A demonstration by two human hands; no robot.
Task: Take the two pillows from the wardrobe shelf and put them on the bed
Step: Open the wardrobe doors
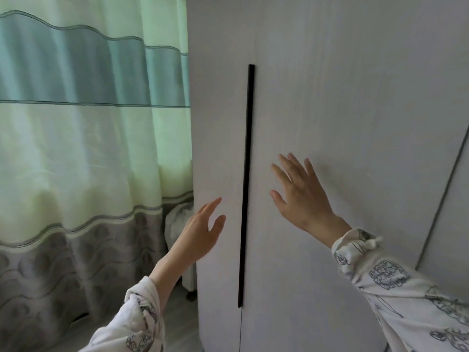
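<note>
A pale grey wardrobe (342, 85) fills the middle and right of the head view, its two doors shut. A long black vertical handle (246, 186) runs down the seam between them. My left hand (203, 232) is open, fingers apart, just left of the handle in front of the left door. My right hand (302, 196) is open with spread fingers, at or very near the right door's face, to the right of the handle. Neither hand holds anything. The pillows, the shelf and the bed are hidden from view.
A green, teal and grey patterned curtain (88, 148) hangs on the left, down to the floor. A white bundle (180, 222) sits between the curtain and the wardrobe's side. Another wardrobe door (451, 224) stands at the far right edge.
</note>
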